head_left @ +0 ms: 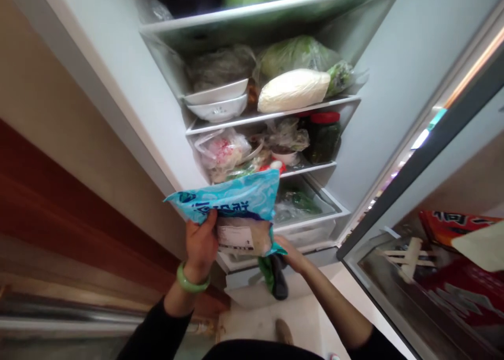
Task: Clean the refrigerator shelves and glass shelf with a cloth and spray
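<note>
A blue plastic food bag (244, 192) with dark printed characters and a white label is held up in front of the open fridge. My left hand (201, 244), with a green bangle at the wrist, is closed on the bag's lower left side, thumb across its front. At the lower right corner of the bag is my right hand (289, 252), its fingers mostly hidden behind that edge. Just under this hand shows a green and dark grey thing (275, 281) whose kind I cannot make out.
Fridge shelves (275, 116) carry stacked white bowls (218, 108), a cream-coloured package (293, 90), bagged vegetables (299, 53) and a red-lidded jar (325, 134). Below is a clear drawer (311, 231). The open door (366, 213) stands right, near a red box (464, 286).
</note>
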Demonstrator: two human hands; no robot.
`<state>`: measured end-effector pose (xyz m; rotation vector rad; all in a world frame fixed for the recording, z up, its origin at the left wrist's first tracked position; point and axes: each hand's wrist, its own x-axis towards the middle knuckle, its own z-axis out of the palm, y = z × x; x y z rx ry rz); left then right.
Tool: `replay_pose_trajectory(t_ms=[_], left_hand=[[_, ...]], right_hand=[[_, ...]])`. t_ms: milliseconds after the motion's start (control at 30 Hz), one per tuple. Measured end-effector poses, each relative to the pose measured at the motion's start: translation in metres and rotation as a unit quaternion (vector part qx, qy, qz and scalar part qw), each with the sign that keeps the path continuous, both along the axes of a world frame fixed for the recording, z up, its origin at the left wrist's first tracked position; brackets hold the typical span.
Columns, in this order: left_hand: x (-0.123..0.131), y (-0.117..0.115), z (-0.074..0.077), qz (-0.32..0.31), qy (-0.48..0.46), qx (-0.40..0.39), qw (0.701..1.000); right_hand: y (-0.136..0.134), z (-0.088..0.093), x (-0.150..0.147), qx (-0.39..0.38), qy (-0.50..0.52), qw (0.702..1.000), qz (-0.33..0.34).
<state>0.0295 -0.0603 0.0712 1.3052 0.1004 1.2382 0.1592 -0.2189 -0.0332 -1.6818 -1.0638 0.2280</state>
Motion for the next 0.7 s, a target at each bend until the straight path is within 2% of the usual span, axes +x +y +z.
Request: replay_pose_trajectory(t_ms=[67, 133, 267, 367, 500, 600, 667, 700], left_hand=[[0.006, -0.001, 0.012, -0.030, -0.016, 0.009, 0.999], [0.015, -0.005, 0.026, -0.063, -0.023, 0.028, 0.997], [0.039, -0.012, 0.058, -0.103, -0.017, 0.094, 0.990], [0.061, -0.015, 0.093, -0.106, -0.002, 0.183, 0.977], [0.097, -0.026, 0.157, -0.072, 0.006, 0.272, 0.960], [0.126, -0.034, 0.205, -0.020, 0.024, 0.339, 0.940], [0.142, -0.031, 0.226, 0.029, 0.013, 0.383, 0.923], [0.149, -0.027, 0.231, 0.060, 0.009, 0.397, 0.916]], right_hand=[[-0.025, 0.005, 0.002, 0.063, 0.038, 0.997, 0.036], [-0.042, 0.025, 0.000, 0.090, 0.032, 0.995, 0.030], [-0.050, 0.083, -0.013, 0.013, -0.049, 0.997, -0.057], [-0.044, 0.117, -0.023, 0.009, -0.072, 0.994, -0.084], [-0.036, 0.153, -0.018, 0.137, -0.108, 0.975, -0.140], [-0.029, 0.186, 0.001, 0.220, -0.150, 0.953, -0.143], [-0.023, 0.207, 0.021, 0.247, -0.182, 0.941, -0.145], [-0.020, 0.216, 0.031, 0.257, -0.193, 0.934, -0.155]])
